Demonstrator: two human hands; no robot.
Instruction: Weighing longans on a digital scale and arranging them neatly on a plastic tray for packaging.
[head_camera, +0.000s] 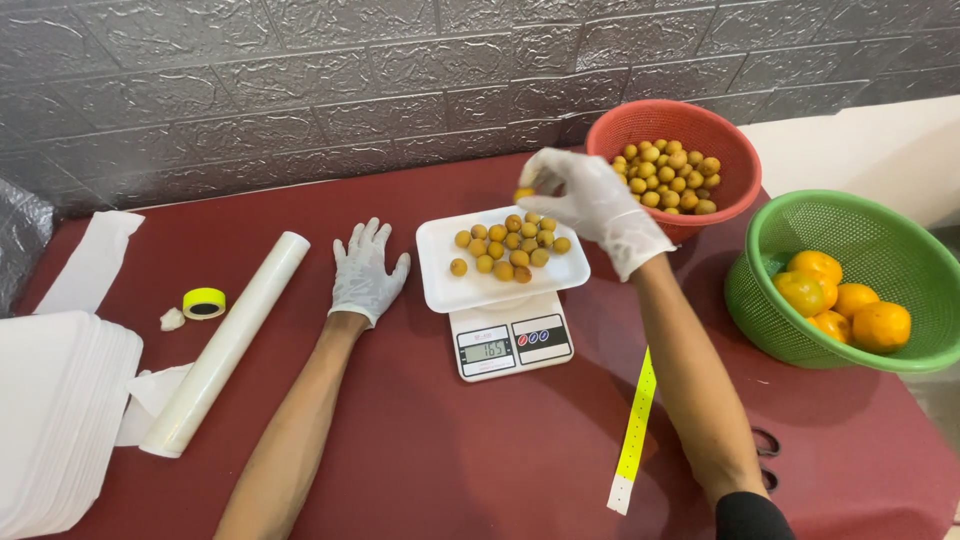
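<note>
The right hand (592, 200), in a thin white glove, hangs over the far edge of a white foam tray (500, 290) and pinches one small yellow-brown fruit (524, 193) between thumb and fingertips. The tray sits on a white digital kitchen scale (510, 345), which serves here as the landmark. On the tray lies a loose cluster of small round fruits (510, 245) of the same kind, most bunched toward the tray's far right part, one lying apart at its left.

The left hand (366, 272), also gloved in white, lies flat and released on the dark red desk (450, 450) just left of the scale, fingers spread, holding nothing.

Beyond the scale and to its right stands a red plastic basket (735, 150) holding many more of the small fruits (668, 175). Farther right of the scale is a green plastic basket (860, 225) with several oranges (845, 300) in it.

Just right of the scale, nearer the person, a yellow strip of labels (636, 425) lies on the desk, partly under the right forearm. Left of the scale, past the left hand, a white roll of film (225, 345) lies slantwise. Farther left are a small roll of yellow tape (204, 302), a stack of white trays (55, 410) at the desk's near left edge, and a white strip (92, 262) toward the grey brick-patterned wall (300, 90) behind the scale.
</note>
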